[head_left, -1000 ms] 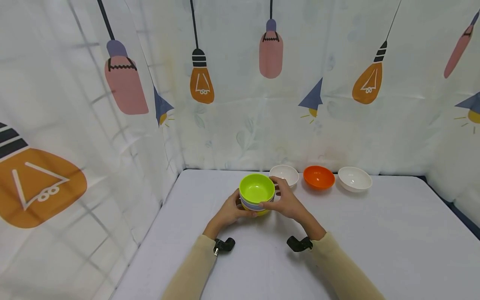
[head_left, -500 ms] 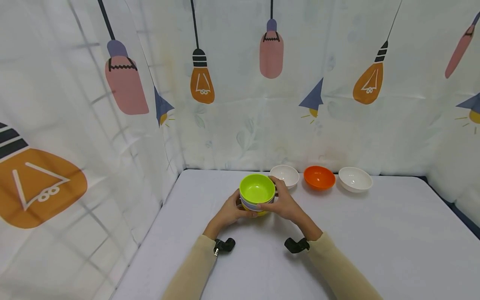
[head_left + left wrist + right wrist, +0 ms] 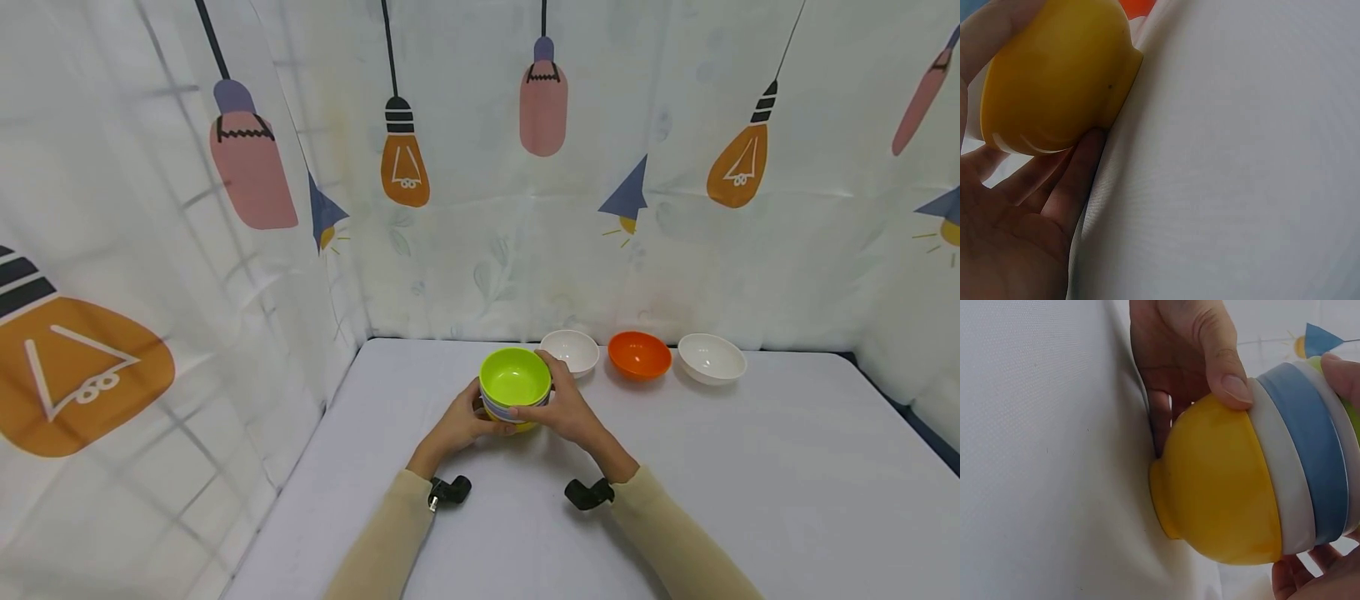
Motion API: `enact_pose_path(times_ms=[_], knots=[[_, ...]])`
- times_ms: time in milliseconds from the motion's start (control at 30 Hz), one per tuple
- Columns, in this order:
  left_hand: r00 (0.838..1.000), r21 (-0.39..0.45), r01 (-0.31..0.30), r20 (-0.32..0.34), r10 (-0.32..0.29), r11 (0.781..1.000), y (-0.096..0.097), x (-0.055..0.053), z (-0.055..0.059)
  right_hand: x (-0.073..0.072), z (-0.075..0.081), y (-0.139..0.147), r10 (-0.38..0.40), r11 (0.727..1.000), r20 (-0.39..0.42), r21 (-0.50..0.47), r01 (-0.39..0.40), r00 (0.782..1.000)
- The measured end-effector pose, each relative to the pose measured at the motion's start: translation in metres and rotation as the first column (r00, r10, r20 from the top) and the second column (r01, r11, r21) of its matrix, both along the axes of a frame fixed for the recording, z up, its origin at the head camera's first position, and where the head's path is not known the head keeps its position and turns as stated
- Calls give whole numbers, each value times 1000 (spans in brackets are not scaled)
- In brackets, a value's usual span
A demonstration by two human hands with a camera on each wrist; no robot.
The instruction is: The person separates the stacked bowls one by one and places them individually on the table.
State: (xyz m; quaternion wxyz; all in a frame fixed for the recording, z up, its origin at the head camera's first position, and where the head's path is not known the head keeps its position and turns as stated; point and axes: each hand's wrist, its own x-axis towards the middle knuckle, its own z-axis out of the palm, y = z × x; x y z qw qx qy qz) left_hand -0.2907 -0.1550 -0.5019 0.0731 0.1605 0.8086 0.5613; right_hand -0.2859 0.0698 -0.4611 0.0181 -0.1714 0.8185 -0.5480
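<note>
A stack of nested bowls stands upright near the table's middle, between both hands. On top is a lime-green bowl (image 3: 514,377). Below it the right wrist view shows a white band, a blue bowl (image 3: 1307,447), a white bowl (image 3: 1282,465) and, lowest, a yellow bowl (image 3: 1222,487) with its foot at the cloth. My left hand (image 3: 459,421) grips the yellow bowl, thumb at its rim and fingers around its side down to the foot. My right hand (image 3: 573,406) holds the upper bowls, thumb on the near side and fingers around the far right side.
Along the back edge of the white-covered table (image 3: 750,483) stand a white bowl (image 3: 572,353) just behind my right hand, an orange bowl (image 3: 639,357) and another white bowl (image 3: 712,360). A lamp-patterned curtain (image 3: 465,258) hangs behind and at the sides.
My right wrist and forearm have drawn slightly inward to the left, and the right thumb has slid a little left along the stack. The left hand and the bowls have stayed in place.
</note>
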Motion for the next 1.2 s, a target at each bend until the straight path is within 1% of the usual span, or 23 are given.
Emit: enact_pose_path(times_ms=[333,467,600,800,1000,1200], knots=[[1000,3,-2,7,2,1000,0,0,-1,0,-2,-1,-26,1000,-60,-3,26,998],[1000,12,10,5,-10,1000,-1,0,0,2,-1,-2,-37,999,-79,0,37,996],[1000,14,17,5,-18,1000,-1,1,2,3,0,-2,-49,999,-78,5,50,996],[1000,4,20,-15,-20,1000,-1,0,1,2,-1,-2,-59,998,-89,17,61,994],[1000,3,11,-2,-11,1000,-1,0,1,1,-2,-2,-59,998,-95,9,60,994],[1000,5,9,-4,-9,1000,-1,1,1,1,-2,-2,-63,998,-90,4,64,994]])
